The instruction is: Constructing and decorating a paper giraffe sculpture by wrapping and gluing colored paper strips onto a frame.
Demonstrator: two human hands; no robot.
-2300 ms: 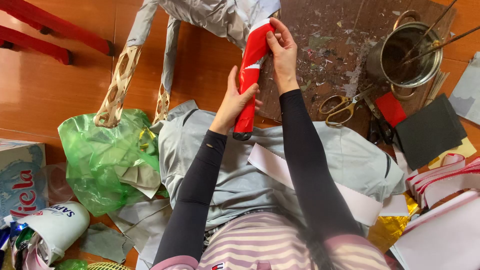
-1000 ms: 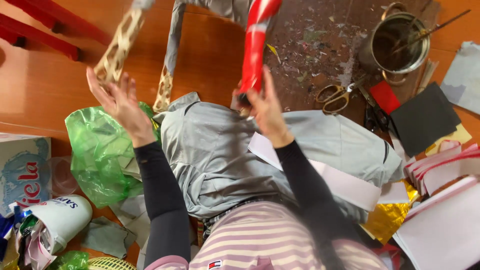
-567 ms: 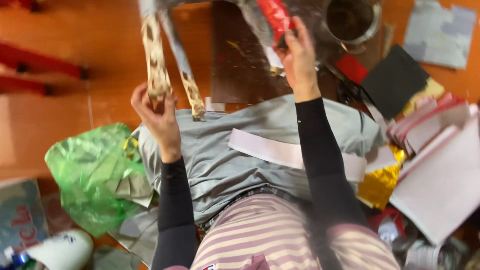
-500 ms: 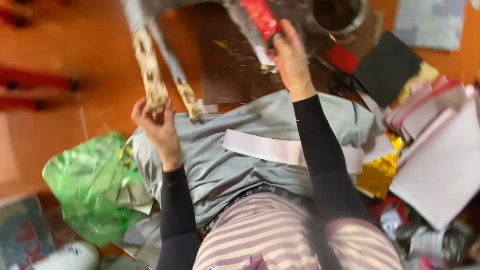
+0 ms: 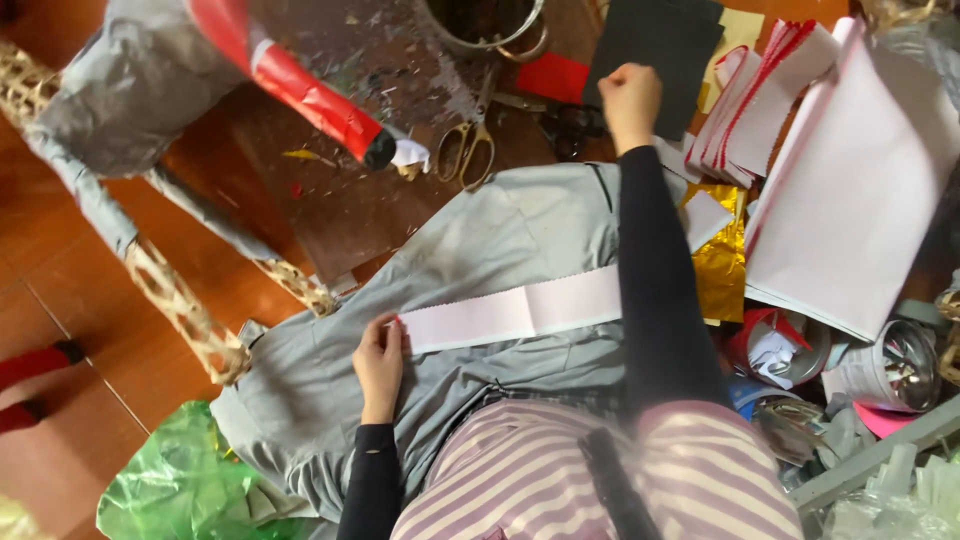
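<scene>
left hand (image 5: 380, 357): pinching end of pale pink paper strip (image 5: 510, 312), lying across grey cloth (image 5: 500, 230) on lap
right hand (image 5: 630, 98): closed fist over black sheet (image 5: 650, 45), contents unclear
scissors (image 5: 463, 145): on floor, near red-wrapped tube (image 5: 320, 95)

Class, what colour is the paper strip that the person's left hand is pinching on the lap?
Pale pink, nearly white: the paper strip, in the head view.

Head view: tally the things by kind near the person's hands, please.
Long white paper strip at left hand: 1
Yellow-handled scissors: 1
Black paper sheet by right hand: 1
Gold foil sheet: 1
Total: 4
</scene>
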